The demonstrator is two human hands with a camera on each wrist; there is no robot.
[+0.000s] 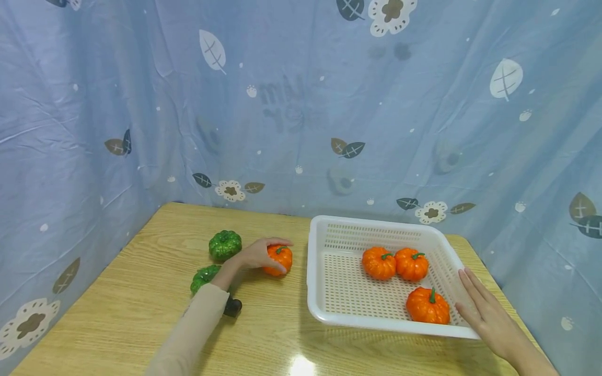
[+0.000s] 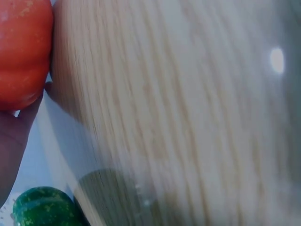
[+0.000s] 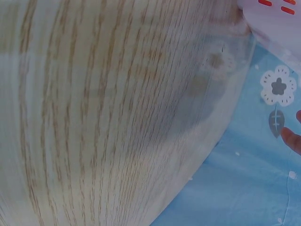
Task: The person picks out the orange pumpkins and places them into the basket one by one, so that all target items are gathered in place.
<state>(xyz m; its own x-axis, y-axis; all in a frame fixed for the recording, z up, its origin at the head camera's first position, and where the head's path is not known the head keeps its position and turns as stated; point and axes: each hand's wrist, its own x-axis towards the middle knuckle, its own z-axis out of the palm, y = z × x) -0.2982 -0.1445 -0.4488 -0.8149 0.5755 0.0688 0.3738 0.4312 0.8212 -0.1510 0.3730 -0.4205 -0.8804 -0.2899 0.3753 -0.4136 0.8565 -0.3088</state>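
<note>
My left hand (image 1: 256, 254) grips a small orange pumpkin (image 1: 281, 259) with a green stem, left of the white basket (image 1: 316, 297). In the left wrist view, that orange pumpkin (image 2: 23, 52) fills the upper left corner, with part of the hand (image 2: 11, 146) below it. Inside the basket, toward its right side, lie three more orange pumpkins (image 1: 379, 263). My right hand (image 1: 489, 316) rests with fingers extended against the basket's right rim. Only a fingertip of the right hand (image 3: 292, 140) shows in the right wrist view.
Two green pumpkins (image 1: 225, 245) sit on the wooden table (image 1: 141, 292) at the left, one partly behind my left forearm. A black rounded object (image 1: 233, 307), probably part of the wrist camera, shows by the sleeve. A blue patterned curtain (image 1: 291, 104) borders the table.
</note>
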